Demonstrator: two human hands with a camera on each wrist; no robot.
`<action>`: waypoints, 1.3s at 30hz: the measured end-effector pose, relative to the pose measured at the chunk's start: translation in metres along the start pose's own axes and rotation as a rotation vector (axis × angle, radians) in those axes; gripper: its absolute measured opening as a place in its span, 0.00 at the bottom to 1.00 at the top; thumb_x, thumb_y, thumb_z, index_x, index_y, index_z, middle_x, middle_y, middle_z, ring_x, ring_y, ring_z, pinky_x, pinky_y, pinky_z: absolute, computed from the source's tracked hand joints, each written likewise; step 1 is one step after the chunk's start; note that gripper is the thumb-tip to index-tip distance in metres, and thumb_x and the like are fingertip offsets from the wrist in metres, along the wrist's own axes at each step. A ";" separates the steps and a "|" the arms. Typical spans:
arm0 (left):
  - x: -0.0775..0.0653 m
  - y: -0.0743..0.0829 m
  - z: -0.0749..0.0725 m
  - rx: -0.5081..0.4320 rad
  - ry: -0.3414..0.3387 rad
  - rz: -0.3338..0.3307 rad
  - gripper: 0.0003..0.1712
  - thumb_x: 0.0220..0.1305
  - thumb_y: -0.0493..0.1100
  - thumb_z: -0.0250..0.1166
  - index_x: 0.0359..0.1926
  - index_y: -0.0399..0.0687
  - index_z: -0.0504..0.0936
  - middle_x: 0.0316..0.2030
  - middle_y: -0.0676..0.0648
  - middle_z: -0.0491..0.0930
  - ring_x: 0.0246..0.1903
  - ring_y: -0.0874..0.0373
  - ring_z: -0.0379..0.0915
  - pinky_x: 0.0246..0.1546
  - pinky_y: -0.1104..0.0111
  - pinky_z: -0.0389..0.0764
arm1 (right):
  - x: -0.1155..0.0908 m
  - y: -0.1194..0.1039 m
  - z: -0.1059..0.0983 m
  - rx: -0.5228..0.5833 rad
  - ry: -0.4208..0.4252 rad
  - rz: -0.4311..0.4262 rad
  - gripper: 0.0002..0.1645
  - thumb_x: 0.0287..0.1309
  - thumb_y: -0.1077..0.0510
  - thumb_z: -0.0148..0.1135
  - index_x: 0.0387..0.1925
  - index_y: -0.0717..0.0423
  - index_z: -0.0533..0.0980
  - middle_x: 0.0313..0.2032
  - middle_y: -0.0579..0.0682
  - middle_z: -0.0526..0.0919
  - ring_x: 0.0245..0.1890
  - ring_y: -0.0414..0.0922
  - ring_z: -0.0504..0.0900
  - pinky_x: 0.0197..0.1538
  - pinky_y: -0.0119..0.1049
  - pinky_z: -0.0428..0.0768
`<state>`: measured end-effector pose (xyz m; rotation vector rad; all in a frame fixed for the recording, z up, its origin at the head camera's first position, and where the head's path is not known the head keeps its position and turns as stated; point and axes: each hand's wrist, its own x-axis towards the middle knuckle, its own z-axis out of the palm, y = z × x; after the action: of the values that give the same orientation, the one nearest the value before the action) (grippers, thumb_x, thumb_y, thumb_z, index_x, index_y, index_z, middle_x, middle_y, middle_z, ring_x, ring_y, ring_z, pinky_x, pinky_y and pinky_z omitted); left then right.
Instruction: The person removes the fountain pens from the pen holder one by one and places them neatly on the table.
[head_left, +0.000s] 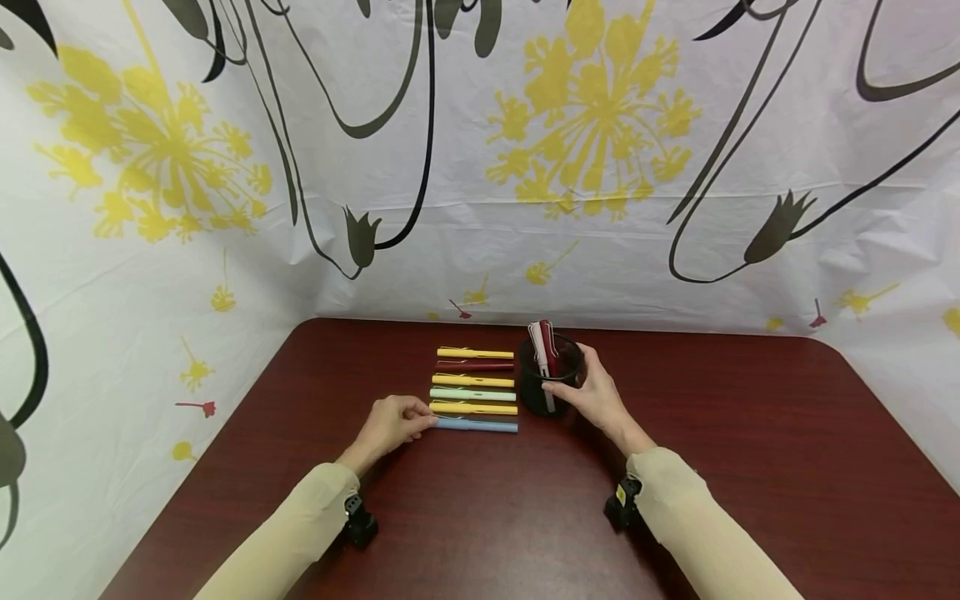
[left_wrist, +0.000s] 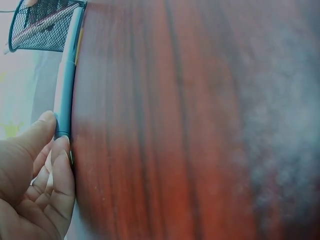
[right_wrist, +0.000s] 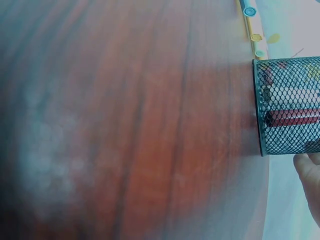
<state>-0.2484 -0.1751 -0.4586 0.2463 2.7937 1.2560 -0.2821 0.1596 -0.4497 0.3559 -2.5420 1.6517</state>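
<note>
At the near end of a row of pens, a light blue pen [head_left: 480, 426] lies on the table. My left hand [head_left: 393, 423] pinches its left end between thumb and fingers, as the left wrist view also shows of the blue pen [left_wrist: 66, 85]. My right hand [head_left: 597, 393] grips a black mesh pen cup [head_left: 531, 400] from its right side, fingers partly hidden behind it. Inside the upright cup lean a white pen [head_left: 539, 350] and a dark red pen [head_left: 551, 346]. Through the mesh cup [right_wrist: 290, 135] in the right wrist view, the red pen [right_wrist: 295, 117] shows.
Beyond the blue pen lie a yellow pen [head_left: 472, 408], a mint green pen [head_left: 472, 394], two more yellow ones and a dark red pen [head_left: 475, 366], roughly parallel, just left of the cup. The dark red-brown table [head_left: 480, 517] meets a patterned white cloth [head_left: 465, 167] behind.
</note>
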 end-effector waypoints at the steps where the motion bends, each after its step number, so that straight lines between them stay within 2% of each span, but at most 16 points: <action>1: 0.000 0.000 0.000 0.001 0.000 0.004 0.05 0.57 0.44 0.68 0.33 0.49 0.85 0.21 0.52 0.81 0.21 0.62 0.77 0.23 0.71 0.81 | 0.000 0.000 0.000 0.001 0.000 0.001 0.47 0.49 0.55 0.72 0.66 0.57 0.56 0.60 0.61 0.69 0.61 0.56 0.68 0.59 0.55 0.69; 20: -0.002 0.000 -0.003 0.005 0.004 0.030 0.08 0.57 0.46 0.68 0.36 0.47 0.84 0.22 0.52 0.81 0.20 0.62 0.76 0.23 0.72 0.80 | 0.001 -0.003 0.000 0.015 -0.002 -0.001 0.47 0.50 0.55 0.72 0.66 0.57 0.56 0.60 0.61 0.70 0.59 0.56 0.70 0.58 0.53 0.71; 26: -0.003 0.002 -0.005 -0.001 0.061 0.007 0.09 0.56 0.46 0.69 0.35 0.47 0.84 0.21 0.52 0.81 0.20 0.62 0.76 0.22 0.72 0.80 | 0.001 -0.003 0.001 0.002 -0.004 -0.002 0.47 0.49 0.56 0.72 0.66 0.58 0.56 0.59 0.61 0.70 0.59 0.56 0.70 0.57 0.53 0.71; 29: -0.002 0.006 -0.006 -0.010 0.108 0.019 0.08 0.56 0.46 0.70 0.33 0.48 0.84 0.22 0.52 0.81 0.20 0.63 0.76 0.22 0.72 0.79 | 0.001 -0.002 0.000 0.008 -0.001 -0.003 0.47 0.49 0.56 0.72 0.66 0.58 0.57 0.59 0.61 0.70 0.60 0.56 0.69 0.58 0.54 0.70; 34: 0.001 0.020 -0.003 -0.049 0.167 0.076 0.08 0.55 0.46 0.70 0.35 0.48 0.84 0.27 0.51 0.84 0.23 0.63 0.77 0.24 0.72 0.78 | 0.000 -0.001 0.000 -0.008 -0.006 0.001 0.47 0.50 0.54 0.71 0.66 0.58 0.56 0.60 0.61 0.69 0.61 0.57 0.68 0.58 0.55 0.70; 39: 0.005 0.040 0.004 -0.146 0.160 0.111 0.11 0.56 0.45 0.70 0.39 0.46 0.84 0.32 0.49 0.84 0.29 0.61 0.80 0.27 0.72 0.79 | -0.004 -0.014 -0.002 0.010 -0.013 0.009 0.46 0.51 0.58 0.71 0.66 0.61 0.56 0.60 0.64 0.68 0.62 0.59 0.67 0.59 0.57 0.68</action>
<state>-0.2481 -0.1456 -0.4312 0.3087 2.8347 1.5638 -0.2747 0.1562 -0.4371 0.3572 -2.5496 1.6712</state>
